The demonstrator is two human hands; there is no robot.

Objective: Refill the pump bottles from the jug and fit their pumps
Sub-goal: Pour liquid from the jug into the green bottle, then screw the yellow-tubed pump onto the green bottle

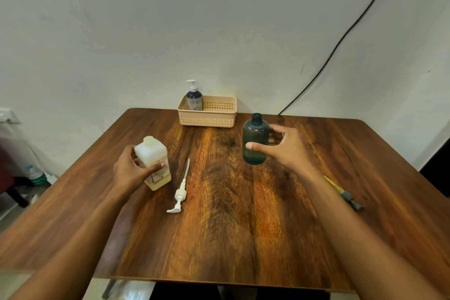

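Our left hand (132, 170) grips the white jug (152, 163) on the left part of the tabletop (231, 226), with the thumb across the label face and the fingers wrapped behind it. The jug leans slightly, its cap is on, and pale yellow liquid shows in its lower part. We cannot tell whether its base rests fully on the wood. Our right hand (285, 148) is curved round the green bottle (255, 139), with the thumb laid on the front face and the fingers round the far right side. This bottle stands upright toward the far right of centre. Its threaded neck is open and carries no pump. The two hands are well apart, each on its own container. Between the jug and the green bottle a white pump (180, 193) lies flat on the wood, just beside the jug, with its dip tube pointing toward the far edge and its nozzle toward us. A second pump (345, 193), with a yellowish tube and a dark head, lies to the right of our right forearm, which partly hides it. At the far edge, against the wall, a beige basket (209, 119) holds a dark blue bottle (194, 100) upright in its left end, with a white pump fitted. A black cable (341, 39) runs down the wall to the tabletop's far right edge.
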